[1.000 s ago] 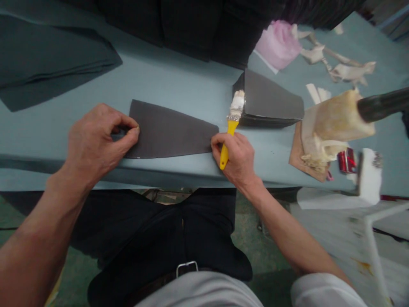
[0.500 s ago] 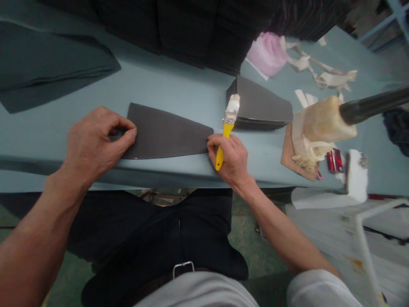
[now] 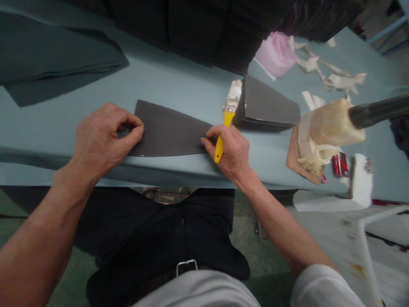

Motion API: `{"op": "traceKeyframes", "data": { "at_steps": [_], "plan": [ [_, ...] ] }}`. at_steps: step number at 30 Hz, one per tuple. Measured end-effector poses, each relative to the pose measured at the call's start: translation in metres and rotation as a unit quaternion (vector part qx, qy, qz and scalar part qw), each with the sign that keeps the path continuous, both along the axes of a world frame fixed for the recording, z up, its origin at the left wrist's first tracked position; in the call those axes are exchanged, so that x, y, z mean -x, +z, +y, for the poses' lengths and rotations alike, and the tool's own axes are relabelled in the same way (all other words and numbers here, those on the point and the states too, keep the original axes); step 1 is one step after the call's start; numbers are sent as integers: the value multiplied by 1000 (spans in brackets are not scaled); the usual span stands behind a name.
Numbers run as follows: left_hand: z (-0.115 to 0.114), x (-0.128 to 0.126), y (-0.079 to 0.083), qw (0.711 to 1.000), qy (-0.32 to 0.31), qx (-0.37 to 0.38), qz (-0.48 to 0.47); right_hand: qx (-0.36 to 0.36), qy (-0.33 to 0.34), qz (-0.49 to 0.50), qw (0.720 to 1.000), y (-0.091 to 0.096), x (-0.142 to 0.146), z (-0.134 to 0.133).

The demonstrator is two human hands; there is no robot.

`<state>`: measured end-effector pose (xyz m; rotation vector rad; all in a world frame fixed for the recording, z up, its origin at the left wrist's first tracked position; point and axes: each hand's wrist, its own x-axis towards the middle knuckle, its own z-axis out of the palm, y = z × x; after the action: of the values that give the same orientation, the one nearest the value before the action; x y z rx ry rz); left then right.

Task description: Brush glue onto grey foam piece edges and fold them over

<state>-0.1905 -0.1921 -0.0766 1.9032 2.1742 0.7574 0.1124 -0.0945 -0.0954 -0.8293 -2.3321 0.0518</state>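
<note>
A dark grey tapered piece of sheet material (image 3: 172, 132) lies flat near the table's front edge. My left hand (image 3: 105, 132) pinches its wide left end between thumb and forefinger. At the narrow right end, the thumb and forefinger of my right hand (image 3: 233, 151) rest on the piece. The same hand grips a yellow-handled paintbrush (image 3: 228, 117), its white-caked bristles pointing away from me. Just right of the brush stands a stack of matching grey pieces (image 3: 271, 102).
Dark folded sheets (image 3: 60, 55) lie at the left, and tall black stacks (image 3: 198, 34) line the back. To the right are a whitish block with a dark handle (image 3: 335, 121), a red box (image 3: 340, 165), pink cloth (image 3: 277, 53) and pale scraps (image 3: 345, 81).
The view has shifted slightly, so the table things appear further right. My right thumb and forefinger have moved a little inward over the narrow end. The left hand keeps its pinch.
</note>
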Motion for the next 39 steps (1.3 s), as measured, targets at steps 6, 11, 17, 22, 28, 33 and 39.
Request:
{"op": "traceKeyframes", "data": {
  "at_steps": [6, 11, 17, 22, 28, 33, 39],
  "plan": [
    [1, -5, 4, 1000, -1, 2, -13, 78, 17, -26, 997, -3, -4, 1],
    [1, -4, 2, 1000, 7, 7, -14, 84, 3, -52, 995, -5, -6, 0],
    [0, -4, 3, 1000, 11, 11, -18, 73, -11, -89, 993, -1, -4, -3],
    [3, -4, 6, 999, 26, 24, -22, 53, -5, -117, 992, 3, -3, -4],
    [8, -4, 11, 997, 50, 58, -23, 56, 32, -102, 993, 0, -4, -2],
    [11, -5, 18, 993, 61, 96, -29, 92, 44, -92, 991, -2, -1, 0],
    [10, -5, 18, 994, 63, 83, -22, 103, 43, -79, 991, -4, 2, 0]
  ]
}}
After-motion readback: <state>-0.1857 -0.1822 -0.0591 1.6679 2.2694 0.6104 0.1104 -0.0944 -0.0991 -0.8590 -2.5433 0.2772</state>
